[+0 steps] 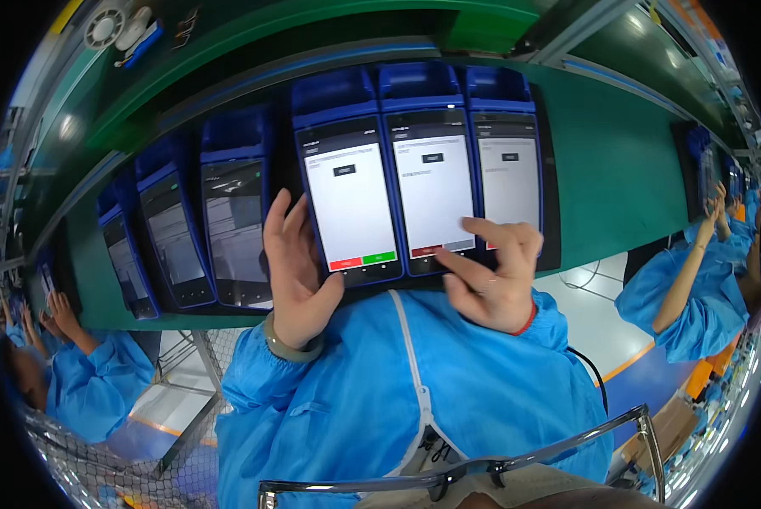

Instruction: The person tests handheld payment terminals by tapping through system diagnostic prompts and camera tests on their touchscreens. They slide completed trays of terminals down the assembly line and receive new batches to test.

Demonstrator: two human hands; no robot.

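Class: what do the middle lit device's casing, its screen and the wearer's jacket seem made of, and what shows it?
Casing: probably moulded plastic, smooth blue with rounded corners.
Screen: likely glass, or clear plastic; light shows through its flat face.
Jacket: thin, faintly shiny cloth, perhaps synthetic, judging by creases.

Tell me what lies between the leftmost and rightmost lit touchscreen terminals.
In the head view, the middle lit touchscreen terminal lies between them, the right hand partly over its lower right.

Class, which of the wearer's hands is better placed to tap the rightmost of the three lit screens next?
Likely the right hand: it covers part of the rightmost lit screen, while the left hand is at the leftmost lit screen.
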